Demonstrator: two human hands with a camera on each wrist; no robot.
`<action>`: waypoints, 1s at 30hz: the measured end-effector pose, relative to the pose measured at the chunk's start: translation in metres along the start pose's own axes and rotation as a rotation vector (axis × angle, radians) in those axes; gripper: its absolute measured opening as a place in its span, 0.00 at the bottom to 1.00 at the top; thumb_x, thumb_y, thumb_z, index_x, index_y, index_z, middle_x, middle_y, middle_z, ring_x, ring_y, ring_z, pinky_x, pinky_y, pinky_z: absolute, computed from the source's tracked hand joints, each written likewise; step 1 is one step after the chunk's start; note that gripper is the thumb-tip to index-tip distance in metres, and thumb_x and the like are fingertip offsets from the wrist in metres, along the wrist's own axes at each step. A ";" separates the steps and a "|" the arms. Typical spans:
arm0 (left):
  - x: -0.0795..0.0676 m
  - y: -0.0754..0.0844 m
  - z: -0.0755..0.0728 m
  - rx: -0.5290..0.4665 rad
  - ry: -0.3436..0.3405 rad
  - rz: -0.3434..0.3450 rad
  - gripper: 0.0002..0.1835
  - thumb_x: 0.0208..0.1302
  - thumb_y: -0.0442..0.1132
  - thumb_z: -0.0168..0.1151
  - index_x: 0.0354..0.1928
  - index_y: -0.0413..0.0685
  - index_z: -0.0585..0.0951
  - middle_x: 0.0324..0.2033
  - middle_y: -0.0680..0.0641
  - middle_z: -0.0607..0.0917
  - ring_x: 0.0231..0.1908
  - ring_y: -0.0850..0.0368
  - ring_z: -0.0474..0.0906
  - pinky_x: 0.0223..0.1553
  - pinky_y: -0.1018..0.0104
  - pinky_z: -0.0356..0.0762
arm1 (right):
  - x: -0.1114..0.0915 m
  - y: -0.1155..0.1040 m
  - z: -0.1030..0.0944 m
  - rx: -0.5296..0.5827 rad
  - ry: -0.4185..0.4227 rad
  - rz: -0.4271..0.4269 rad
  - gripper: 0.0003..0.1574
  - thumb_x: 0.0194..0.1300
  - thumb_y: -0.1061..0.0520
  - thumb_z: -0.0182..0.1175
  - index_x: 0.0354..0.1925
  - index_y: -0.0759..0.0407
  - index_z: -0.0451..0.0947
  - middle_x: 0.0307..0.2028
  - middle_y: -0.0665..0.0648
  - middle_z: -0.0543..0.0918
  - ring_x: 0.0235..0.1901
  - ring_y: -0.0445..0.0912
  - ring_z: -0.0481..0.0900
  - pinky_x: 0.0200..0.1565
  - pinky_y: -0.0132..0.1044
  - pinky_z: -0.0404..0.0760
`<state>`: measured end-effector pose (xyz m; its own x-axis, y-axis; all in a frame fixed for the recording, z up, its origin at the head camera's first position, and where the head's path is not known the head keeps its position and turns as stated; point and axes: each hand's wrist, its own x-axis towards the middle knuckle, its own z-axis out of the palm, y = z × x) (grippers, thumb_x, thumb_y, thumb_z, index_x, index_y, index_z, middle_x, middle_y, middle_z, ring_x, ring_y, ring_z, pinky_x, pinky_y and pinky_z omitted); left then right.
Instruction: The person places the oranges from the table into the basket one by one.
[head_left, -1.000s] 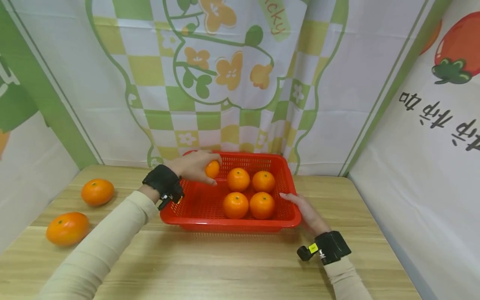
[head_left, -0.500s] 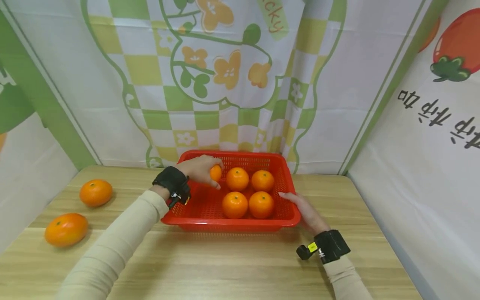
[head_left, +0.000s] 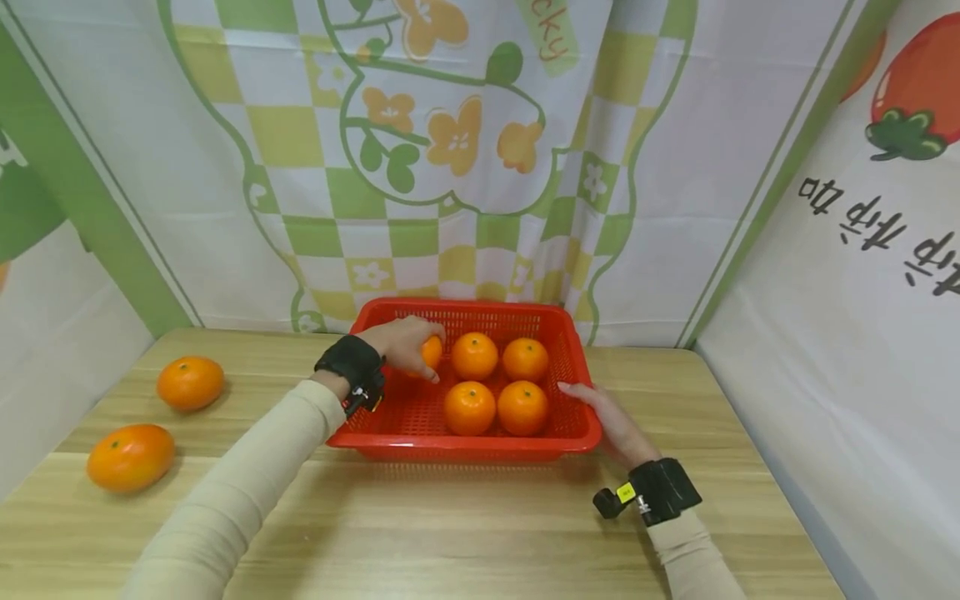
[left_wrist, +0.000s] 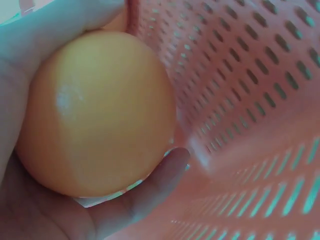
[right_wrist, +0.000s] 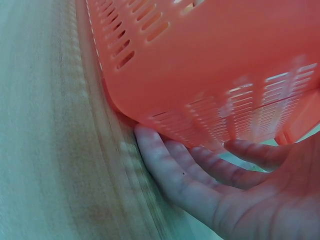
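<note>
My left hand [head_left: 403,342] grips an orange [left_wrist: 100,115] low inside the left half of the red plastic basket [head_left: 457,445]. In the left wrist view the fingers and thumb curve round the fruit, beside the basket's slotted wall. To the right of that hand, several oranges [head_left: 470,408] sit in two rows on the basket floor. My right hand [head_left: 611,421] holds the basket's right side, a digit lying over the rim. In the right wrist view its fingers [right_wrist: 165,165] reach along the outside to the basket's lower edge, close to the tabletop.
Two more oranges, a rear one [head_left: 191,383] and a front one [head_left: 131,457], lie on the wooden table [head_left: 420,533] left of the basket. A patterned curtain [head_left: 457,233] hangs right behind the basket. White panels [head_left: 847,333] stand at both sides.
The left hand has moved right and down with its orange, deeper into the basket. The right hand stays on the basket's right side.
</note>
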<state>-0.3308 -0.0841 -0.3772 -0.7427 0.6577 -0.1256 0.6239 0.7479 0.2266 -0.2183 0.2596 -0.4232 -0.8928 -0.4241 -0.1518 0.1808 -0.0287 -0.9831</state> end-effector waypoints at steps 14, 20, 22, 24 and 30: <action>0.008 0.004 0.002 0.036 -0.048 -0.033 0.36 0.43 0.53 0.74 0.54 0.44 0.74 0.46 0.44 0.79 0.47 0.47 0.71 0.52 0.50 0.70 | 0.001 0.001 -0.001 -0.020 -0.012 -0.016 0.40 0.69 0.41 0.50 0.68 0.63 0.55 0.54 0.68 0.76 0.48 0.66 0.74 0.45 0.47 0.80; 0.011 0.004 0.007 0.034 -0.090 -0.061 0.39 0.42 0.53 0.74 0.57 0.44 0.73 0.50 0.43 0.79 0.50 0.48 0.70 0.55 0.50 0.68 | 0.001 0.001 -0.002 -0.017 -0.008 -0.021 0.40 0.69 0.41 0.50 0.68 0.61 0.54 0.55 0.67 0.75 0.49 0.65 0.74 0.46 0.48 0.80; 0.012 0.003 0.010 0.033 -0.102 -0.069 0.39 0.42 0.54 0.74 0.57 0.45 0.74 0.50 0.44 0.79 0.50 0.48 0.70 0.55 0.50 0.68 | 0.001 0.001 -0.002 -0.014 -0.010 -0.018 0.40 0.69 0.41 0.50 0.69 0.61 0.54 0.56 0.67 0.74 0.49 0.65 0.74 0.46 0.49 0.79; 0.012 0.002 0.011 0.029 -0.104 -0.067 0.39 0.40 0.55 0.75 0.56 0.46 0.74 0.49 0.45 0.79 0.50 0.48 0.70 0.54 0.50 0.69 | 0.000 0.001 -0.002 -0.012 -0.006 -0.013 0.40 0.69 0.41 0.51 0.68 0.62 0.54 0.55 0.67 0.75 0.49 0.66 0.73 0.46 0.49 0.79; 0.013 0.000 0.011 0.020 -0.118 -0.062 0.41 0.37 0.55 0.77 0.56 0.46 0.74 0.50 0.44 0.78 0.50 0.48 0.70 0.53 0.51 0.69 | 0.001 0.001 -0.002 -0.005 0.010 -0.003 0.41 0.68 0.41 0.52 0.68 0.61 0.54 0.56 0.66 0.74 0.49 0.64 0.74 0.47 0.49 0.78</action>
<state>-0.3378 -0.0745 -0.3891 -0.7471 0.6150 -0.2523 0.5832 0.7885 0.1951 -0.2201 0.2606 -0.4246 -0.8976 -0.4147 -0.1496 0.1757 -0.0252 -0.9841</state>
